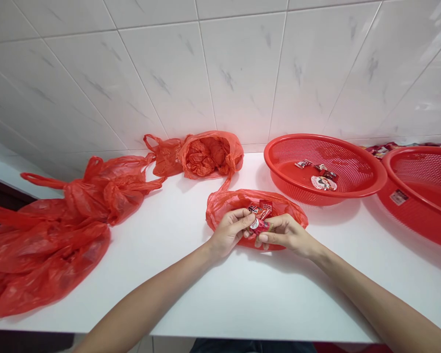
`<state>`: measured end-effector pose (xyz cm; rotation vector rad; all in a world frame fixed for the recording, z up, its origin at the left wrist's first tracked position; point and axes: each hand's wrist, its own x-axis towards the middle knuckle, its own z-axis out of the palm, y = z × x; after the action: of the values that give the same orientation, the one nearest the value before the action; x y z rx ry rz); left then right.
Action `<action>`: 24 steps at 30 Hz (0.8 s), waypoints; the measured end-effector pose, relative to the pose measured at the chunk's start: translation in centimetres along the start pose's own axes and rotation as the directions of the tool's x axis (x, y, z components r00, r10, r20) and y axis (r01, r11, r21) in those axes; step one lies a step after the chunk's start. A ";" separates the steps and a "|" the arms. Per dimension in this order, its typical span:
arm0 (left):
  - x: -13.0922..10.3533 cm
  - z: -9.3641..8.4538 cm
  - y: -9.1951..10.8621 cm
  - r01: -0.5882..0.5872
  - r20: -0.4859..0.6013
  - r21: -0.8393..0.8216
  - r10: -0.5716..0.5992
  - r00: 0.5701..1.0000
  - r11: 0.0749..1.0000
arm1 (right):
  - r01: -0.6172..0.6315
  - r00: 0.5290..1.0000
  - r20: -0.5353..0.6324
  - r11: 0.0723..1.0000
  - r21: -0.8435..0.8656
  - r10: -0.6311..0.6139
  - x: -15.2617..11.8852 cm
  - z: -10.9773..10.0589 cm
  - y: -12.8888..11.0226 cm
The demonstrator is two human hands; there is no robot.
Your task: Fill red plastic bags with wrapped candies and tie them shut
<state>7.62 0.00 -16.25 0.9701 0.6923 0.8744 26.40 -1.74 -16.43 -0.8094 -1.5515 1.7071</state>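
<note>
White worktop (pixel 176 289) under grey-streaked glossy tiles (pixel 242 73): two hands on one small packet

Left hand (pixel 226 234) and right hand (pixel 290 236) both pinch a shiny pink-red packet (pixel 260 226) between thumb and fingers, above the mouth of a thin, crinkled plastic bag (pixel 218 206). A round white emblem marks the packet; its print is too small to read. Just past the fingertips at twelve o'clock show a red-orange wrapper (pixel 263 213) with dark lettering and a red wrapper (pixel 266 204) with pale characters, neither legible; the hands cover part of the bag's contents.

Around ten to eleven o'clock from the hands, an open bag (pixel 238 147) bulges with crumpled red film, next to a flatter bag (pixel 166 159) with a loop handle. Toward nine o'clock spreads a heap of translucent red bags (pixel 47 260), folded and knotted.

At two o'clock, a perforated round basket (pixel 323 140) of red plastic holds small glossy packets (pixel 303 164) and a round, white-and-red printed piece (pixel 324 183). Near three o'clock, a second red basket (pixel 422 223), cut off by the view, bears an unreadable rectangular label (pixel 399 197). Behind both rims, more wrapped pieces (pixel 382 149) lie partly hidden against the wall.
</note>
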 end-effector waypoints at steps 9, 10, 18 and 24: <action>0.3 -0.7 0.0 -0.079 -0.086 0.084 0.086 0.993 0.993 | -0.009 0.999 -0.037 1.000 -0.012 0.008 0.0 0.0 -0.1; 0.3 -0.8 0.0 -0.091 -0.085 0.091 0.098 0.992 0.992 | 0.004 0.999 -0.042 1.000 -0.015 -0.005 0.0 0.0 -0.2; 0.3 -1.2 -0.5 -0.143 -0.045 0.160 0.152 0.987 0.977 | 0.069 0.989 -0.131 0.997 0.016 -0.066 0.4 -0.1 -0.6; 0.3 -0.9 -0.3 -0.082 -0.062 0.130 0.091 0.994 0.988 | 0.049 0.995 -0.090 0.999 0.017 -0.047 0.4 -0.1 -0.3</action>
<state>7.14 0.49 -16.96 1.0952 0.7761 0.9520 26.30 -1.31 -16.15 -0.8209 -1.4805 1.6273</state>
